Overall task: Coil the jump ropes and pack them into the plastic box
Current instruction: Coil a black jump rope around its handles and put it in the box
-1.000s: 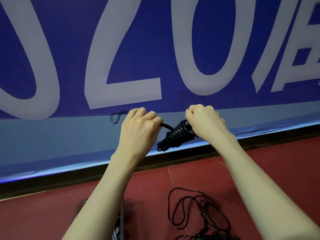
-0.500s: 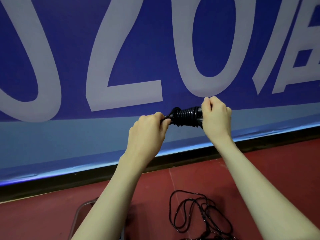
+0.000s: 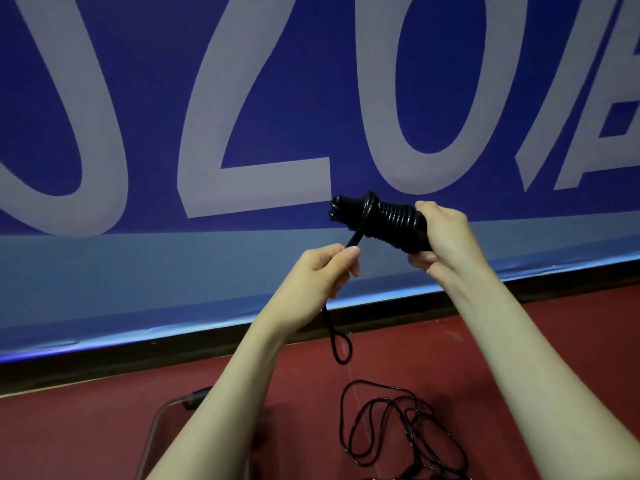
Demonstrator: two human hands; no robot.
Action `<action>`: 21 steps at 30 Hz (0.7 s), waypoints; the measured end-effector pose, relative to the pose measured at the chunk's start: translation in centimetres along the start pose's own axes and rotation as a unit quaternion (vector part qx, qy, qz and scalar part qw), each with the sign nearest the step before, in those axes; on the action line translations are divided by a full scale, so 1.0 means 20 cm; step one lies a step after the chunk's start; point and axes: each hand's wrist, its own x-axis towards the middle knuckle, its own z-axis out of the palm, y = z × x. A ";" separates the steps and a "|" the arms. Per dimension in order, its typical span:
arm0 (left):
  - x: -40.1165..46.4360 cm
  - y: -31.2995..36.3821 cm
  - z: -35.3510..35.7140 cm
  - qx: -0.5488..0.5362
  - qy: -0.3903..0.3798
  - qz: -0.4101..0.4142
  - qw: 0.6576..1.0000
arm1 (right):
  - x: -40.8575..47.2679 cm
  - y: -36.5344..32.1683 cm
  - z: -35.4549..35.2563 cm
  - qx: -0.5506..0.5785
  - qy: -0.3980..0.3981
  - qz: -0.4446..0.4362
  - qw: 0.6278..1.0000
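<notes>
— What are you holding up there?

— I'm gripping a coiled jump rope point(image 3: 384, 220) in my right hand point(image 3: 441, 233) — fingers and thumb curled round the right end of the black bundle, which is lying roughly level in front of the blue banner point(image 3: 311, 98) with its big pale letters. The turns are sitting tight and side by side around the handles, whose ends are poking out on the left.

— And the other hand?

— My left hand point(image 3: 323, 271) is sitting lower and to the left, pinching the loose end of rope point(image 3: 355, 237) between thumb and forefinger just below the bundle. That strand is running up and crossing over the coil's left end. Below my left hand a small loop point(image 3: 341, 344) of the same cord is hanging free.

— Where's the box?

— The plastic box point(image 3: 166, 410) is standing on the red floor point(image 3: 69, 427) beneath my left forearm; I'm only seeing its clear rim and a dark clip at one corner. I can't tell what's inside.

— Anything else down there?

— Another black jump rope point(image 3: 388, 427) is lying in loose tangled loops on the floor, just right of the box, between my forearms.
</notes>
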 end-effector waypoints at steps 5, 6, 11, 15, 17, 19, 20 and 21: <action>-0.01 -0.10 -0.07 0.056 -0.001 0.003 0.998 | -0.01 -0.02 -0.02 -0.012 -0.086 0.055 0.995; -0.01 -0.11 -0.07 0.077 -0.007 0.002 0.997 | -0.01 -0.03 -0.02 -0.024 -0.104 0.059 0.993; -0.02 -0.14 -0.05 0.160 -0.053 -0.005 0.986 | -0.02 -0.02 -0.03 -0.112 -0.191 0.081 0.972; 0.00 -0.11 -0.09 0.327 -0.071 0.060 0.940 | -0.02 -0.02 -0.03 -0.188 -0.226 0.067 0.954; 0.02 -0.11 -0.13 0.441 -0.058 0.145 0.884 | -0.03 -0.04 -0.03 -0.225 -0.235 0.049 0.944; 0.04 -0.11 -0.16 0.496 -0.058 0.179 0.847 | -0.04 -0.05 -0.04 -0.293 -0.253 0.022 0.922; 0.04 -0.12 -0.16 0.508 -0.061 0.180 0.840 | -0.04 -0.06 -0.04 -0.330 -0.262 0.008 0.907; 0.03 -0.13 -0.16 0.517 -0.069 0.177 0.835 | -0.05 -0.06 -0.04 -0.362 -0.268 -0.004 0.893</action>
